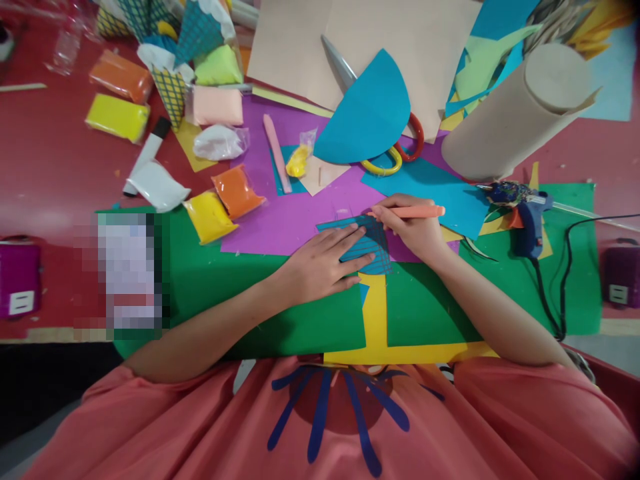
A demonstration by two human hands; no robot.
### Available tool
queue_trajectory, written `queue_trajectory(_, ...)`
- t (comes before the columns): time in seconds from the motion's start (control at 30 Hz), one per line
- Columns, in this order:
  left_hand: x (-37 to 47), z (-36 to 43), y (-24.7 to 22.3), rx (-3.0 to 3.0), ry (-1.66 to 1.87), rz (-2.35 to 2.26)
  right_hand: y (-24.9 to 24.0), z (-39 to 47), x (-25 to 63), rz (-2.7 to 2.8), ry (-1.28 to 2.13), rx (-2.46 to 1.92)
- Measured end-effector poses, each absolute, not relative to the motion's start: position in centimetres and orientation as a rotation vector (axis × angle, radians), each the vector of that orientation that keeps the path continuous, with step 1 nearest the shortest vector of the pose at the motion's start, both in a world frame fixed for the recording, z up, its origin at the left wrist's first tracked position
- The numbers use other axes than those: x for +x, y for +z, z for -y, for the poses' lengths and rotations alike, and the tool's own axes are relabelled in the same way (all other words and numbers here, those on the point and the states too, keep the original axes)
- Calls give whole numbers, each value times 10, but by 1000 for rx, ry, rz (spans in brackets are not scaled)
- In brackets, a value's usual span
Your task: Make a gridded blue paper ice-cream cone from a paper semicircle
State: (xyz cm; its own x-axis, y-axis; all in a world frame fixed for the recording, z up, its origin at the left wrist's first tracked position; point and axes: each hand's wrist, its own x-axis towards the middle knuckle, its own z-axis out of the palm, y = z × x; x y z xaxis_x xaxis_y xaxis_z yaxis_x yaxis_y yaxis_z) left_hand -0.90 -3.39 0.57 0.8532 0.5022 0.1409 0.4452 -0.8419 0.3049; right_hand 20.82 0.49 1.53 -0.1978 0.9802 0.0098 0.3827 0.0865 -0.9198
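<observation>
My left hand point(325, 263) lies flat with fingers spread on a blue paper piece point(375, 257), pressing it against the sheets below. Dark ruled lines cross part of this piece. In my right hand point(413, 223) is an orange pen point(420, 211), pinched between thumb and fingers, its tip at the upper edge of the blue piece. Purple paper point(280, 227) and green sheets point(310, 320) lie beneath. Just beyond my hands, a blue paper sector point(373, 117) rests over a pair of scissors point(383, 164) with red and yellow handles.
A glue gun point(531, 227) with a black cord lies at right, near a beige paper roll point(510, 120). Clay packets, including an orange one point(237, 191), a marker point(150, 150) and decorated paper cones point(169, 83) cover the left. Beige sheets point(290, 47) lie at the back.
</observation>
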Motion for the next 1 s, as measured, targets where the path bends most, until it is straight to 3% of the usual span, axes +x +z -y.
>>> queue_trajectory(1.0,-9,33,7,2809,347,-710,16,-5,211,1677,1208,-1341)
